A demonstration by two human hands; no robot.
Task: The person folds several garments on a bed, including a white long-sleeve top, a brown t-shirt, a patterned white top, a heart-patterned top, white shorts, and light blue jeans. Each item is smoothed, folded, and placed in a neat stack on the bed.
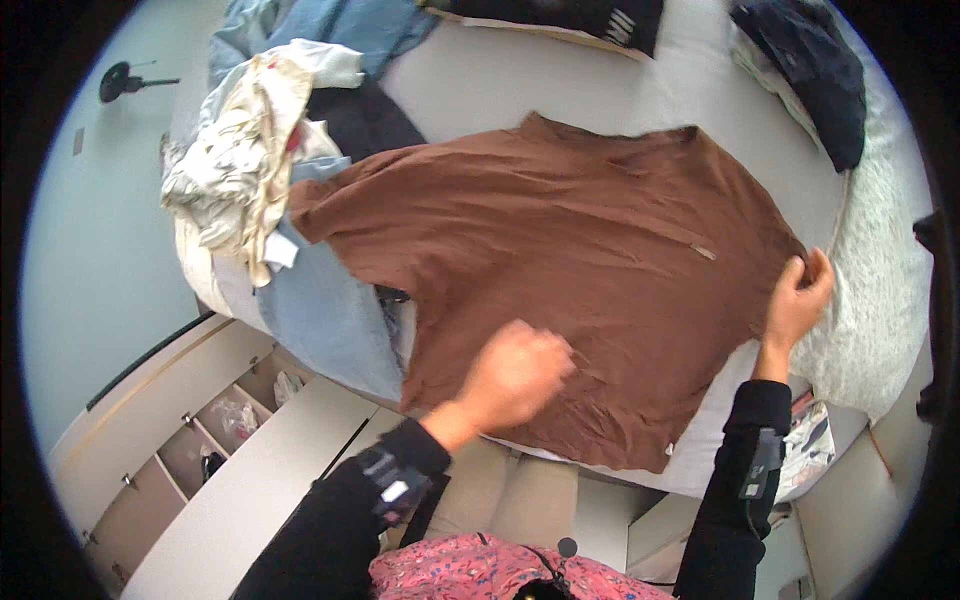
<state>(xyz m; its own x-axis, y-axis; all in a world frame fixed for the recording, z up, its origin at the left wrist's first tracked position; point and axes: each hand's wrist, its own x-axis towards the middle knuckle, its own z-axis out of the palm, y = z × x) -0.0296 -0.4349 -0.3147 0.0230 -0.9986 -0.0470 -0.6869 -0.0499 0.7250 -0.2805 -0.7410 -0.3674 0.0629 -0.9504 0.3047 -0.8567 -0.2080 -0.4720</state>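
Observation:
A brown shirt [570, 247] lies spread and slightly wrinkled over a bed [457, 82], its collar towards the far side and a small tag-like patch on its chest. At its right sleeve, my right hand [799, 298] pinches the edge of the cloth between thumb and fingers. My left hand [517, 375] is blurred above the lower middle of the shirt, with its fingers curled; whether it touches the cloth or holds any of it cannot be told. The shirt's left sleeve rests over blue denim [322, 307].
Crumpled white and cream clothes [240, 157] are heaped at the left. Dark folded garments [814, 75] lie at the far right, a black one [555, 19] at the far edge. A pale pillow [874, 300] stands right; an open compartment [180, 450] is at lower left.

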